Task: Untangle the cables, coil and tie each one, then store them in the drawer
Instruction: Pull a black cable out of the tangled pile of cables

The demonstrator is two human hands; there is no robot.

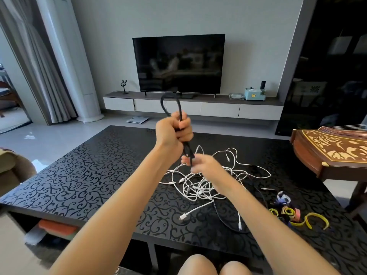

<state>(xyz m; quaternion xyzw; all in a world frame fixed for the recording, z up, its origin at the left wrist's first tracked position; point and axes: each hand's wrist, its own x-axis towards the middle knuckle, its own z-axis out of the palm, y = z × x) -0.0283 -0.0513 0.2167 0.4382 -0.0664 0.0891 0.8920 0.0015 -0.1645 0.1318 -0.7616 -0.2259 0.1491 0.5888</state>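
One black cable [187, 150] is held up over the table [89, 171] by two hands. The left hand [173, 130], forearm raised, is a fist clamped round the cable's doubled strands, with one loop standing out at 12 o'clock. At 5 o'clock from it, the blurred right hand [202, 164] pinches the same strands lower down. Below lies one tangle of white cables [198, 187], too knotted to count, with a second black lead [220, 217] running beneath. At 4 o'clock from it sits a heap of coloured ties [294, 215], at least three of them yellow.
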